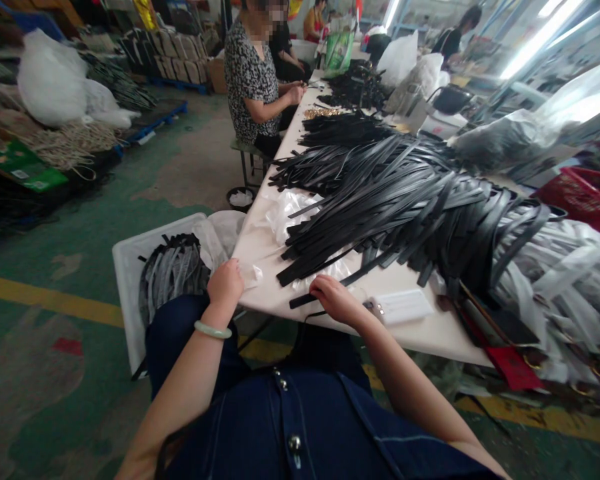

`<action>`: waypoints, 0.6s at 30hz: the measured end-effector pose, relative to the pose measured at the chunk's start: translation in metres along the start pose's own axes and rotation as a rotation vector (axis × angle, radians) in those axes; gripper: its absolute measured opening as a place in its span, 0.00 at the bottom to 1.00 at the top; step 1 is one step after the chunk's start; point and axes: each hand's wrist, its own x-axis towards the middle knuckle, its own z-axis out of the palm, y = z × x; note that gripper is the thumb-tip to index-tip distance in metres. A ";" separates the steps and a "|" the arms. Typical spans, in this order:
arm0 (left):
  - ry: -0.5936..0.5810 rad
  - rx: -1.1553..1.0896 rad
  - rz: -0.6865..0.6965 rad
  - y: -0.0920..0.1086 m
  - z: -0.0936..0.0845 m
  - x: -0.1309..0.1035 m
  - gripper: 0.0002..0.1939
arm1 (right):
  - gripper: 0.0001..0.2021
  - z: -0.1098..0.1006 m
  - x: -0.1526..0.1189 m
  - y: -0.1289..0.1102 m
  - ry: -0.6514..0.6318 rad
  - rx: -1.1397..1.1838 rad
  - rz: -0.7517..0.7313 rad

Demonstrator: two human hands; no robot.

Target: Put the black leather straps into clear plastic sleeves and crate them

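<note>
My left hand (226,285) is closed at the table's left corner, at the edge of a clear plastic bag (250,275) that it seems to pinch. Near the front edge, my right hand (333,297) is closed on a black strap (303,301), whose cut end sticks out to the left of the fingers. A large heap of black straps (380,193) lies just beyond, with the loose ends pointing toward me. More clear plastic (293,213) lies partly under the heap. To the right of my right hand rests a white box-shaped device (403,305).
A white bin (130,293) of grey-black straps stands left of my knee. A seated person (255,80) works along the white table's (260,243) far left side. Red and dark pieces (515,367) and white-wrapped straps (555,267) lie at right.
</note>
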 end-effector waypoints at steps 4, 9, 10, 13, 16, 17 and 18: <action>-0.057 -0.024 0.015 -0.013 -0.027 -0.018 0.11 | 0.11 -0.005 0.016 -0.008 0.310 -0.034 0.142; -0.275 -0.480 0.057 -0.028 -0.070 -0.071 0.14 | 0.26 -0.001 0.047 -0.043 0.180 -0.073 -0.055; -0.311 -0.530 0.061 -0.029 -0.077 -0.082 0.14 | 0.31 0.004 0.054 -0.051 0.056 -0.109 -0.105; -0.384 -0.494 0.091 -0.036 -0.095 -0.106 0.14 | 0.20 0.023 0.076 -0.068 -0.276 -0.288 -0.127; -0.319 -0.364 0.048 -0.066 -0.115 -0.124 0.13 | 0.12 0.033 0.093 -0.070 -0.370 -0.393 -0.089; -0.262 -0.310 0.009 -0.084 -0.122 -0.131 0.13 | 0.13 0.032 0.096 -0.067 -0.364 -0.403 -0.082; -0.195 -0.252 -0.035 -0.105 -0.130 -0.138 0.12 | 0.14 0.030 0.098 -0.064 -0.354 -0.403 -0.076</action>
